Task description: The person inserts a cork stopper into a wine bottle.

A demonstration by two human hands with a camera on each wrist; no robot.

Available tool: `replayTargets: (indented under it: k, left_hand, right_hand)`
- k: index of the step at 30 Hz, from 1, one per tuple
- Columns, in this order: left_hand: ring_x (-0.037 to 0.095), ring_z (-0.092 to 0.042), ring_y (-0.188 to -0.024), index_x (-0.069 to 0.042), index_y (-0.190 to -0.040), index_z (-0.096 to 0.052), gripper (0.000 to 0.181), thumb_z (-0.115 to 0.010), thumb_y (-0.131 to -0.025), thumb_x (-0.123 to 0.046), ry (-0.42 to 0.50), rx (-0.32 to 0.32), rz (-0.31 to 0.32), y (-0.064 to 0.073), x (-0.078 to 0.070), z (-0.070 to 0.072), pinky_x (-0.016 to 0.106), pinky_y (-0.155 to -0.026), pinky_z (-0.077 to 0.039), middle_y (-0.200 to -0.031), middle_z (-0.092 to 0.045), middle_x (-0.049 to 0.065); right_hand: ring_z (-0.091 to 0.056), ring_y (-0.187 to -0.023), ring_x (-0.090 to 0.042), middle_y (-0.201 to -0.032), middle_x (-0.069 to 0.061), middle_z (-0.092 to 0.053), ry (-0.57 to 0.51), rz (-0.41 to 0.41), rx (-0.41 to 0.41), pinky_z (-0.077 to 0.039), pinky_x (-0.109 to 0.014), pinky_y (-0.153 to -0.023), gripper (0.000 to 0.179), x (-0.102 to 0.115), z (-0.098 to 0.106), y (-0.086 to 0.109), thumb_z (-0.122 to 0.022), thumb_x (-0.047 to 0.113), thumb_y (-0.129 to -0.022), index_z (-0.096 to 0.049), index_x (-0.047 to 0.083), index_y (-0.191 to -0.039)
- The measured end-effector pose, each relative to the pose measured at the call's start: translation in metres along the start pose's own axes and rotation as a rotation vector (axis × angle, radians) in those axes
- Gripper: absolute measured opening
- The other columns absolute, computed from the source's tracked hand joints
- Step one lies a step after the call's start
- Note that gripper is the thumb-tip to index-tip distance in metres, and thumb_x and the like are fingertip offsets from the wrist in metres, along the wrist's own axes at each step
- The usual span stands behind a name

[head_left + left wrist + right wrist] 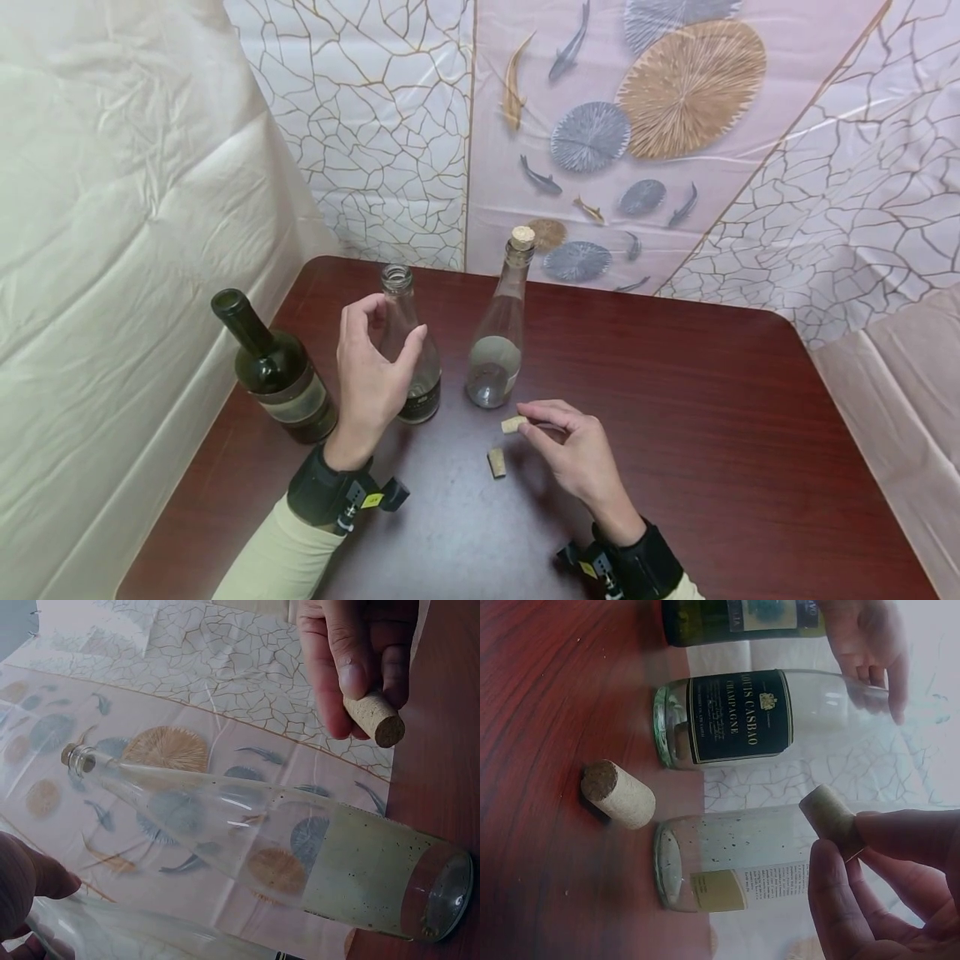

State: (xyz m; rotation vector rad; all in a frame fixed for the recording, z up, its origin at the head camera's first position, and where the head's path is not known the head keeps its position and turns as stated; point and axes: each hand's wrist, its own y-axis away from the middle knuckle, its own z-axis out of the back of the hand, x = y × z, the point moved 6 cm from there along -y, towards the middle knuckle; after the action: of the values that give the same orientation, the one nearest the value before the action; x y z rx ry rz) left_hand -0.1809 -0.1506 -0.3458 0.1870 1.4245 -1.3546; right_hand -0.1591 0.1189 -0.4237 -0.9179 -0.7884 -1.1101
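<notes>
My left hand [372, 371] is curved around the upper part of a clear glass bottle [429, 367], thumb on one side and fingers on the other. This bottle has an uncorked mouth and a dark champagne label [739, 716]. Between thumb and fingertips my right hand [573, 450] pinches a small tapered cork [831, 817], held over the table. A second cork [497, 463] stands on the tabletop, left of that hand. Just beyond the right hand is another clear bottle [510, 321], upright, with a cork [522, 238] in its mouth.
A dark green bottle [273, 362] with a pale label stands uncorked to the left of my left hand. The reddish-brown table [697, 433] ends at a patterned cloth backdrop [382, 150]. A pale cloth [142, 217] hangs along the left side.
</notes>
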Motion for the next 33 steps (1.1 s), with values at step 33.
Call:
replayTargets:
  k: [33]
  left_hand:
    - [0.024, -0.05, -0.1, 0.0, -0.114, -0.053, 0.049, -0.079, -0.079, -0.022, -0.018, 0.024, -0.037, -0.003, 0.006, 0.002, 0.045, -0.082, -0.045, -0.108, -0.053, 0.016]
  right_hand:
    - [-0.065, -0.102, -0.015, -0.107, -0.003, -0.074, 0.488, 0.738, 0.12, -0.054, -0.035, -0.088, 0.019, 0.14, -0.039, -0.065, -0.071, 0.008, -0.086, -0.074, 0.009, -0.105]
